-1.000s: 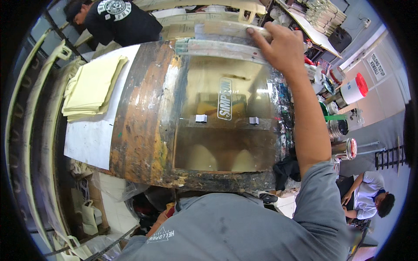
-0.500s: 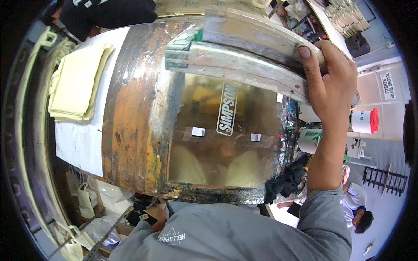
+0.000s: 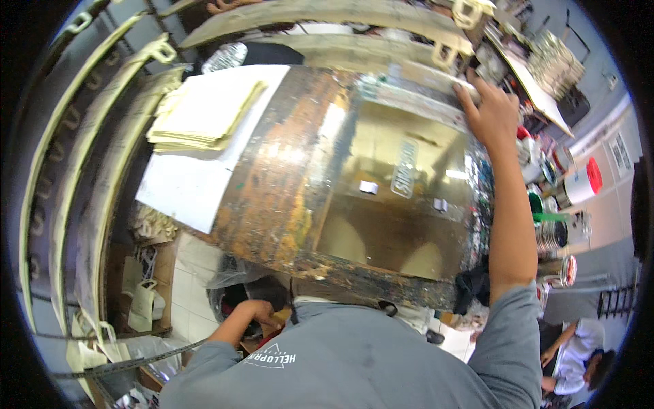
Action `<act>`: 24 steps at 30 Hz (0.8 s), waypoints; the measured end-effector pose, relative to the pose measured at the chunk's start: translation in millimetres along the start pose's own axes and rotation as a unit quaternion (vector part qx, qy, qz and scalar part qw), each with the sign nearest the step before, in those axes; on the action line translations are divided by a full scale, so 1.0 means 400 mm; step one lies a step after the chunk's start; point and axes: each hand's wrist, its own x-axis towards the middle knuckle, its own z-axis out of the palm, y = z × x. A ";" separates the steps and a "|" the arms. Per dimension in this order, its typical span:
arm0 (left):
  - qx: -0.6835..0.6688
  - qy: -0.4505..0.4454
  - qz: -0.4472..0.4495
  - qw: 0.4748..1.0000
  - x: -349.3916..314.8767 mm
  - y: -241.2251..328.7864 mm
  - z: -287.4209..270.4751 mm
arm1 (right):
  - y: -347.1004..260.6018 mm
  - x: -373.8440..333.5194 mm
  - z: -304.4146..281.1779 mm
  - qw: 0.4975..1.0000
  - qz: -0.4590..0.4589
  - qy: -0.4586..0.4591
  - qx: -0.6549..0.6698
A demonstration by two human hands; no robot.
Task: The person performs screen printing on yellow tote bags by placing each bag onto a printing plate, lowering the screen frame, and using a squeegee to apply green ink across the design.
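My right hand (image 3: 492,112) is closed around the right end of a long pale bar (image 3: 422,76) at the far edge of a framed, see-through panel (image 3: 436,221). The panel lies on a paint-stained wooden worktop (image 3: 272,198). Pale lettering in a rounded box (image 3: 404,169) shows on it, along with two small white tabs: a left tab (image 3: 368,187) and a right tab (image 3: 440,204). Down at the near left, below the worktop, is my left hand (image 3: 257,311), beside a brown piece (image 3: 279,317); its fingers are mostly hidden.
Cream folded cloth bags (image 3: 204,112) are stacked on a white sheet (image 3: 204,184) at left. Bags hang on racks (image 3: 102,177) further left and behind. Paint pots, one a white pot with a red lid (image 3: 579,183), stand at right. A seated person (image 3: 579,354) is at lower right.
My view has shifted, so the worktop sits further right and looks smaller. My left hand has come into view at lower left. My right hand stays on the bar, which has dropped closer to the panel.
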 end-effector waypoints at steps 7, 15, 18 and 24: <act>-0.184 0.551 0.095 0.808 -0.369 0.053 -0.476 | 0.003 -0.010 -0.045 0.999 0.014 -0.028 -0.041; 0.114 0.788 -0.176 0.579 -0.195 -0.189 -0.953 | -0.008 0.042 -0.021 0.999 0.030 -0.040 -0.005; 0.139 0.746 -0.214 0.615 -0.153 -0.237 -1.016 | -0.002 0.071 -0.029 0.996 0.042 -0.075 -0.005; 0.087 0.752 -0.186 0.626 -0.162 -0.289 -1.079 | -0.003 0.074 -0.043 0.999 0.034 -0.035 0.002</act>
